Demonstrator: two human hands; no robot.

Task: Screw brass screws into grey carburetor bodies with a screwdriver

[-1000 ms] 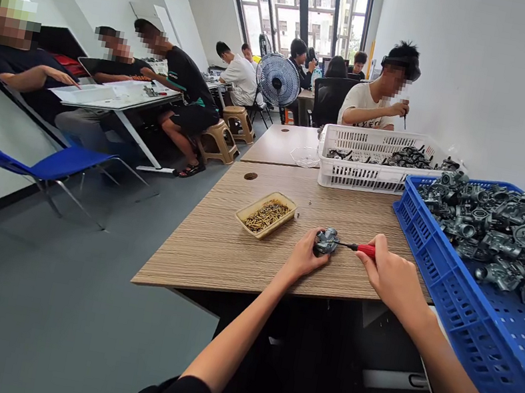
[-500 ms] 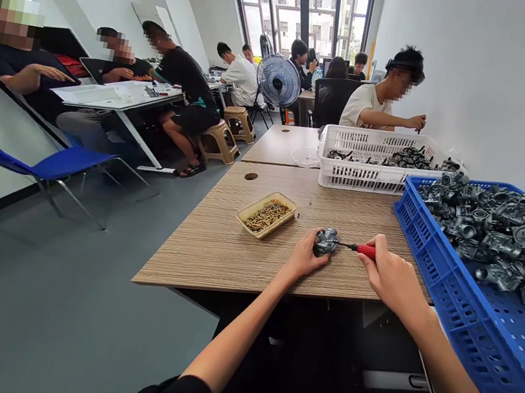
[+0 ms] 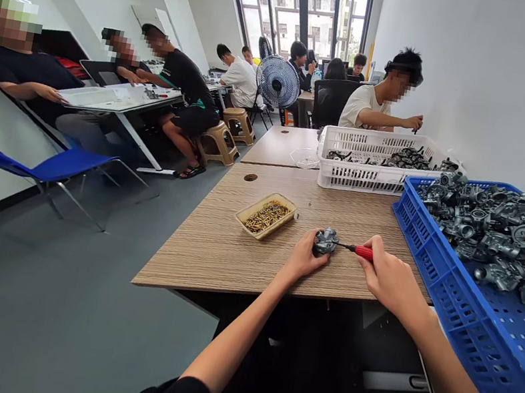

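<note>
My left hand (image 3: 304,256) grips a small grey metal carburetor (image 3: 326,241) on the wood-grain table (image 3: 212,249), fingers and thumb closed around its near left side. In my right hand (image 3: 388,273) is a screwdriver (image 3: 363,251) with a red handle. Its dark shaft points left and the tip meets the right side of the carburetor; the exact contact spot is too small to make out. Left of my hands stands a cream tray (image 3: 245,228) holding many small brass-coloured parts (image 3: 269,217).
A blue crate (image 3: 451,277) heaped with carburetors (image 3: 505,229) stands at the right. Behind the table's far part is a white basket (image 3: 361,182) with more metal parts. A co-worker (image 3: 375,104) sits beyond it. A blue chair (image 3: 65,163) stands at the left.
The fingers of my right hand have shifted slightly on the red handle. My left hand and the carburetor stay in place. At the left table, people's hands have moved.
</note>
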